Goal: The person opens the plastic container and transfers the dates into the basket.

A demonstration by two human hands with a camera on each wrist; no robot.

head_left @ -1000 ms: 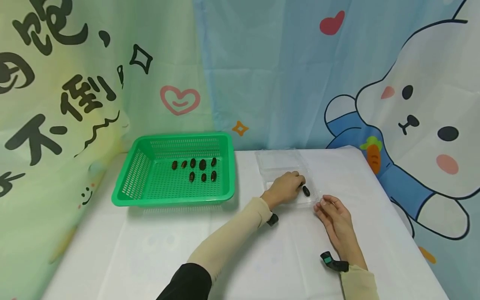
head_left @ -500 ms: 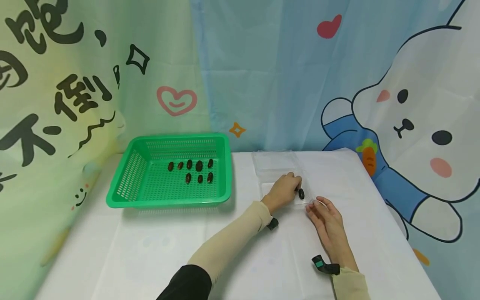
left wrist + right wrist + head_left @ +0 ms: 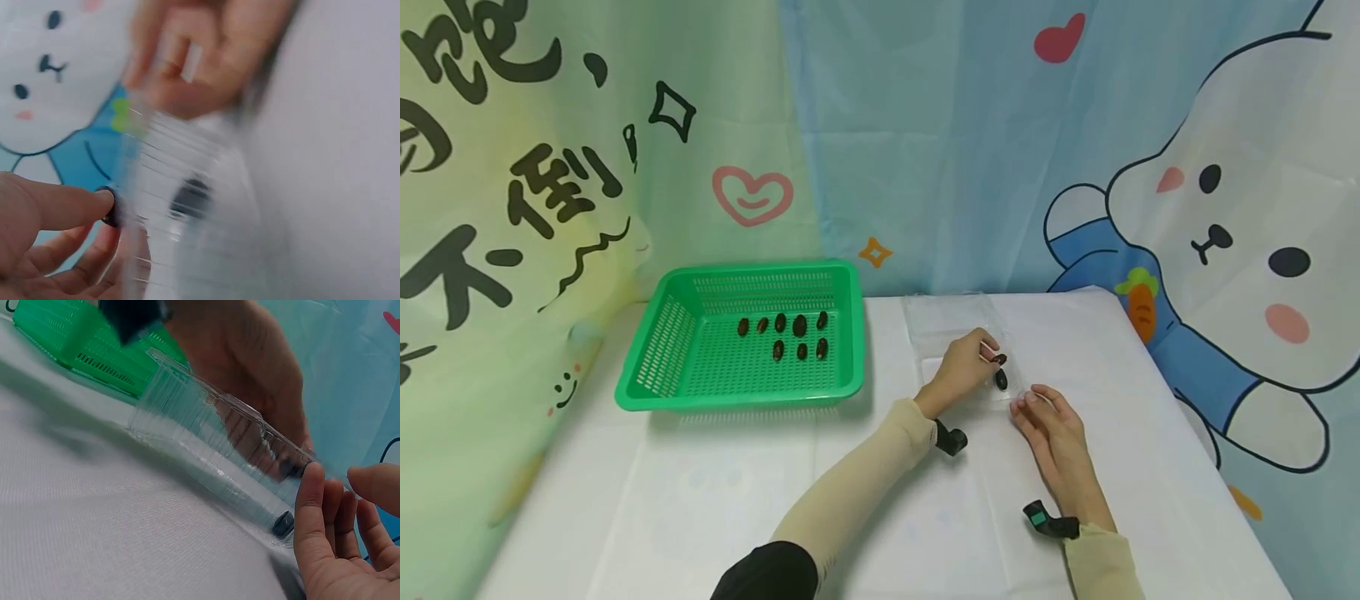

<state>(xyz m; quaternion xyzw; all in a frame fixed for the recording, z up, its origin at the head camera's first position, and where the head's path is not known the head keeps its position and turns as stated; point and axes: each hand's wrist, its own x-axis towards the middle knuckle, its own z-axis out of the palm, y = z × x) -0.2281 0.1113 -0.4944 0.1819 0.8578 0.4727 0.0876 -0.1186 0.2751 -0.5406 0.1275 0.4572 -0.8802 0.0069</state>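
Observation:
My left hand [image 3: 958, 371] pinches a small dark oval fruit [image 3: 109, 207], date-like and glossy, between thumb and finger. It holds this over the clear plastic box [image 3: 943, 340], whose lid stands folded back behind it. A second dark oval fruit [image 3: 1001, 380] lies inside, near the box's right end; the right wrist view shows it through the ribbed wall. At the front right corner of the box, my right hand [image 3: 1054, 442] pinches the rim with thumb and fingers.
To the left stands a green perforated basket [image 3: 647, 367] with several dark oval fruits [image 3: 800, 325] laid in two rows. A white cloth [image 3: 715, 500] covers the table. A printed curtain [image 3: 910, 150] hangs along its back edge.
My left hand has risen slightly out of the box, and the fruit in its fingertips now shows more fully. My right hand keeps its place at the box corner.

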